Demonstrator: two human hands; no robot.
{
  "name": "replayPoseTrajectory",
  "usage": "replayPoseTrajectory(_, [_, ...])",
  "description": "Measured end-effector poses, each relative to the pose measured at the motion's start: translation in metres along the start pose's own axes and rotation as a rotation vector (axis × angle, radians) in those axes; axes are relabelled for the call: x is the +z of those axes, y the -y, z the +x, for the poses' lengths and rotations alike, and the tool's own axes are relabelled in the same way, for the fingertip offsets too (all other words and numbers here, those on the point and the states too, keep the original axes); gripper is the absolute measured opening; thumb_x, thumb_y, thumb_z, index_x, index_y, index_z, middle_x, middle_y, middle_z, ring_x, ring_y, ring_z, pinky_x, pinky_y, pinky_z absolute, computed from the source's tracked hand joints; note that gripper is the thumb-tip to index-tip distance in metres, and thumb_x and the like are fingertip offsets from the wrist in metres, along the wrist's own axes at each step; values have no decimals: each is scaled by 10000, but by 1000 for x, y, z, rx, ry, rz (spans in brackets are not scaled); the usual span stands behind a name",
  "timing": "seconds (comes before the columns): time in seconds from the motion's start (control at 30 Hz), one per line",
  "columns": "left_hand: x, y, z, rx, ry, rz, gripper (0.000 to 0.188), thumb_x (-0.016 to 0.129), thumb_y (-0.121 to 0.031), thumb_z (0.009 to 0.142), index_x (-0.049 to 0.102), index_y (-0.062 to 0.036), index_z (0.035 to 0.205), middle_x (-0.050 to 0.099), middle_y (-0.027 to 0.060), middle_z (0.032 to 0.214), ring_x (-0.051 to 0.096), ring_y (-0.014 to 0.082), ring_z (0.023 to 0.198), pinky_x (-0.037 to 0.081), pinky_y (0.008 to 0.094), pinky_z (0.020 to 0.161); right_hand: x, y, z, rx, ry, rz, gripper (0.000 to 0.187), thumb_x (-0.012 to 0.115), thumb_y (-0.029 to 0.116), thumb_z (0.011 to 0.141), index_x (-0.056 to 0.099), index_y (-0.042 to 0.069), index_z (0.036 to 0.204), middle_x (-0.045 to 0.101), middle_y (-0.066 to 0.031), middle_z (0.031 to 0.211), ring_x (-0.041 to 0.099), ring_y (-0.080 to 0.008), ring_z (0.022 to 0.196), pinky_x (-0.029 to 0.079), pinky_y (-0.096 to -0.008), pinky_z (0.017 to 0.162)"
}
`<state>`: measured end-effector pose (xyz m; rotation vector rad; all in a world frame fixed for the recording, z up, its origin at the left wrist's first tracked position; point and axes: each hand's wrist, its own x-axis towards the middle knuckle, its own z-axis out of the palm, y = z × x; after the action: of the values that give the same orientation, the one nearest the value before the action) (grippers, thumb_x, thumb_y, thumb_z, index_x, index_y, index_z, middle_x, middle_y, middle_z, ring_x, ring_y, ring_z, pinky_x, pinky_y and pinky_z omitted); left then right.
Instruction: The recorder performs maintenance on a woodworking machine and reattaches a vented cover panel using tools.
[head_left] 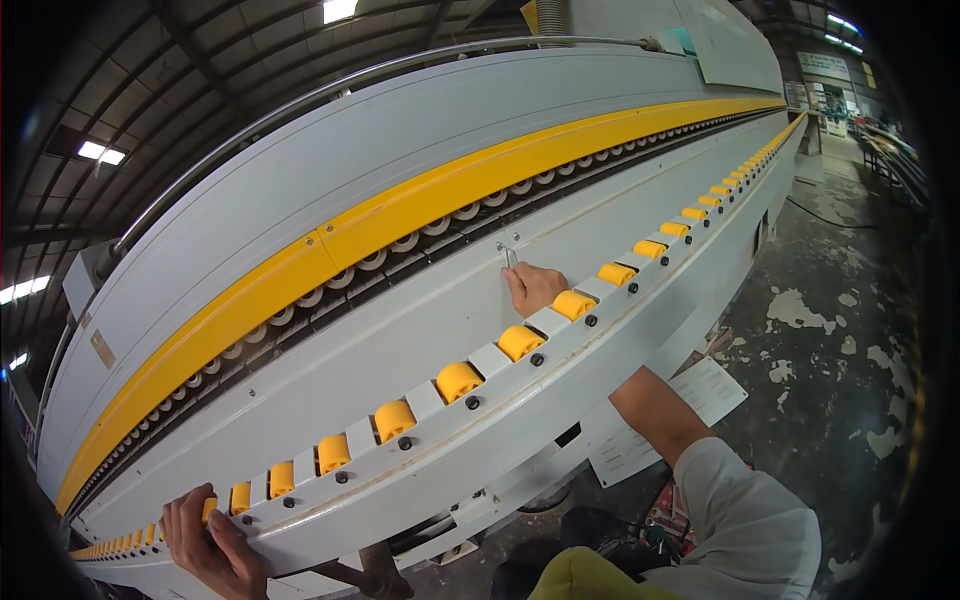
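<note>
My right forearm passes beneath the roller rail [480, 425], and my right hand [538, 288] shows on its far side. Its fingers are closed on a thin, bent metal rod that looks like a hex key [511, 258]. The key's upper end is at a pair of small bolts [501, 246] in the grey machine panel [400, 330]; whether it sits in a bolt head I cannot tell. My left hand [210, 545] is wrapped over the rail at the lower left, fingers against a yellow roller [209, 510] and thumb on the near side.
Yellow rollers [459, 382] line the rail. Behind runs a long machine with a yellow strip [430, 185] above a row of pale wheels [466, 211]. A perforated metal plate [690, 405] juts out near my right forearm. Red items [668, 515] lie below. A dark cable [830, 220] crosses the worn floor.
</note>
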<state>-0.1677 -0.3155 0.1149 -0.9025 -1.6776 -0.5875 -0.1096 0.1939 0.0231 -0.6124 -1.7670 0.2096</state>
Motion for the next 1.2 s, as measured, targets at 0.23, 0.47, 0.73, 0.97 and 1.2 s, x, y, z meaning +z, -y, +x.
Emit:
replayPoseTrajectory(0.23, [0, 0, 0, -1, -1, -13, 256, 467, -155, 915, 626, 40, 955, 591, 161, 826, 524, 290, 763, 391, 381, 700, -1, 39, 19, -29, -53, 98, 345, 633, 294, 918, 646, 12, 719, 625, -189, 616, 617, -366, 578, 496, -423, 559])
replayPoseTrajectory(0.47, [-2, 0, 0, 17, 9, 0, 262, 466, -164, 917, 624, 42, 953, 591, 162, 828, 524, 291, 765, 393, 384, 708, -24, 45, 41, 25, -15, 43, 386, 639, 364, 893, 683, 20, 722, 662, -164, 661, 644, -353, 645, 510, -430, 633])
replayPoseTrajectory(0.73, [3, 3, -2, -15, 22, -4, 277, 456, -171, 923, 617, 49, 969, 592, 176, 851, 534, 305, 794, 402, 393, 732, -31, 17, 66, 230, -27, 187, 353, 752, 333, 812, 630, 16, 713, 659, -88, 669, 622, -238, 603, 507, -362, 617])
replayPoseTrajectory(0.97, [6, 3, 0, 11, 14, -2, 290, 450, -182, 925, 616, 51, 972, 597, 179, 863, 540, 314, 810, 407, 396, 749, -29, 1, 65, -528, -399, 27, 192, 791, 173, 758, 674, 55, 854, 607, -89, 1072, 590, -270, 1007, 509, -381, 816])
replayPoseTrajectory(1.2, [7, 7, 2, 16, 34, 11, 311, 438, -203, 939, 612, 51, 982, 596, 181, 866, 541, 312, 808, 407, 395, 748, -50, -16, 81, -918, -215, -129, 251, 805, 248, 739, 670, 62, 840, 611, -70, 998, 585, -252, 999, 511, -363, 820])
